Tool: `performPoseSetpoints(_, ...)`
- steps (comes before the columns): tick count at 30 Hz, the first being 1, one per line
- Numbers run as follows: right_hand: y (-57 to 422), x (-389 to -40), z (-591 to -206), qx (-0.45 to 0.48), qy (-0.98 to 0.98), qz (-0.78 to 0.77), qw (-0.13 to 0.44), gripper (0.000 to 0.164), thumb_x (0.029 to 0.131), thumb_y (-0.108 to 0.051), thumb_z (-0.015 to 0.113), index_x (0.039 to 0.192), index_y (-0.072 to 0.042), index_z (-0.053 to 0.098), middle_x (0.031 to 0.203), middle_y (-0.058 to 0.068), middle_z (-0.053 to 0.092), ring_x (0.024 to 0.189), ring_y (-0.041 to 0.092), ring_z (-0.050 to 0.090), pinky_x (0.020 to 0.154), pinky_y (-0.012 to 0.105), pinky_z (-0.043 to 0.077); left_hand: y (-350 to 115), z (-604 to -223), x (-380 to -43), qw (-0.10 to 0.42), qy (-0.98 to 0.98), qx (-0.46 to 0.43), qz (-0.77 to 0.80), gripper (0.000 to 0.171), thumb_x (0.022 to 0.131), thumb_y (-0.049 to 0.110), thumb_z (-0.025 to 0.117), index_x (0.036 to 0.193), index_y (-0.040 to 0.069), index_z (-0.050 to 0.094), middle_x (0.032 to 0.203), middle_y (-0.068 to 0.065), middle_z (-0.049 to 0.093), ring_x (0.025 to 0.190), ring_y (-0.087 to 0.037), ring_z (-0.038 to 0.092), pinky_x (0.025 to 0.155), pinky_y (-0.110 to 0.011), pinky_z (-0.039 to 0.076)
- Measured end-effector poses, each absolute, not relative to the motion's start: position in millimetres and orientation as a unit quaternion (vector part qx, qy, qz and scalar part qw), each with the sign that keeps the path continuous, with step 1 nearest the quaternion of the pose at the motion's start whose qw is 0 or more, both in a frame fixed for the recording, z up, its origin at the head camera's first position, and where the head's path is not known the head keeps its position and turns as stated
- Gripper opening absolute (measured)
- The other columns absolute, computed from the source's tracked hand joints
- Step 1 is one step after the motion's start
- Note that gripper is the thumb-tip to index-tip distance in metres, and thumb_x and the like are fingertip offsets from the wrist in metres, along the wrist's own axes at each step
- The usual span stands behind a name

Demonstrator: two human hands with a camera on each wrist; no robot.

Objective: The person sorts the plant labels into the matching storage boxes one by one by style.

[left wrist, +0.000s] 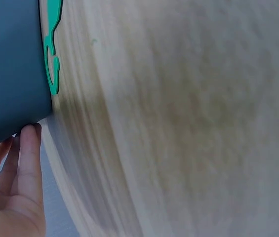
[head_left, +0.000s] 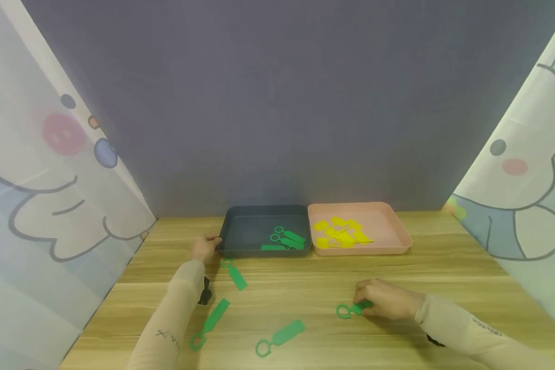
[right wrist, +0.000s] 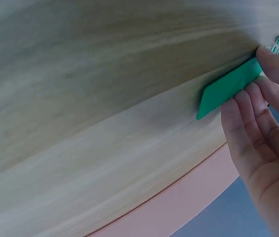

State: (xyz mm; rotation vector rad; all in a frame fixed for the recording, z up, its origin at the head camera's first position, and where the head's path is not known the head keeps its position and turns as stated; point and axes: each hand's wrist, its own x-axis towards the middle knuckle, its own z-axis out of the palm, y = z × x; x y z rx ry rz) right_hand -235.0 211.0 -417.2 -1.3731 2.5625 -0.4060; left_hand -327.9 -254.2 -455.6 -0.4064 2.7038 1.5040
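Observation:
My left hand (head_left: 205, 248) is at the left end of the dark tray (head_left: 250, 253), its thumb and fingers pinching the wall. The left wrist view shows fingertips on the outside of that wall. Inside the tray lie several green tags (head_left: 292, 237), bunched at the right. My right hand (head_left: 390, 299) pinches a green plastic tag with a ring (right wrist: 230, 86) between thumb and fingers, low over the right part of the table. Its ring end points left in the head view, and the fingers hide part of its flat end.
The pink tray (head_left: 388, 250), holding several yellow tags (head_left: 346, 239), adjoins the dark tray's right side. Three more green tags lie on the wooden table (head_left: 314, 288): one (head_left: 237, 277) near the dark tray's front, one (head_left: 216, 316) front left, another (head_left: 288, 333) front centre. A grey panel (head_left: 268, 103) stands behind.

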Motion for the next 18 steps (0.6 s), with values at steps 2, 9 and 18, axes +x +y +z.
performPoseSetpoints(2, 210, -236, -417, -0.465, 0.868, -0.140, 0.101, 0.017, 0.073, -0.015, 0.073, 0.089, -0.013, 0.070, 0.085, -0.011, 0.058, 0.076, -0.004, 0.052, 0.066, 0.014, 0.050, -254, -455, -327, 0.011, 0.867, -0.130, 0.480, 0.037, 0.093, 0.019, 0.049, 0.122, -0.003, 0.052, 0.126, -0.026, 0.051, 0.095, -0.032, 0.063, 0.082, -0.038, 0.053)
performPoseSetpoints(9, 204, -241, -410, -0.476, 0.863, -0.147, 0.089, 0.011, 0.078, -0.010, 0.069, 0.088, -0.013, 0.070, 0.084, -0.010, 0.057, 0.071, -0.002, 0.047, 0.061, 0.014, 0.047, -252, -452, -324, 0.015, 0.868, -0.138, 0.477, 0.037, 0.093, 0.020, 0.049, 0.123, -0.002, 0.052, 0.126, -0.025, 0.051, 0.096, -0.031, 0.063, 0.082, -0.036, 0.053)
performPoseSetpoints(18, 193, -251, -396, -0.477, 0.860, -0.164, 0.081, 0.012, 0.077, -0.007, 0.069, 0.088, -0.008, 0.069, 0.085, -0.002, 0.061, 0.070, -0.001, 0.052, 0.061, 0.015, 0.050, -251, -448, -323, 0.017, 0.869, -0.132, 0.476, 0.038, 0.093, 0.020, 0.048, 0.124, -0.002, 0.052, 0.126, -0.026, 0.051, 0.099, -0.034, 0.061, 0.085, -0.040, 0.051)
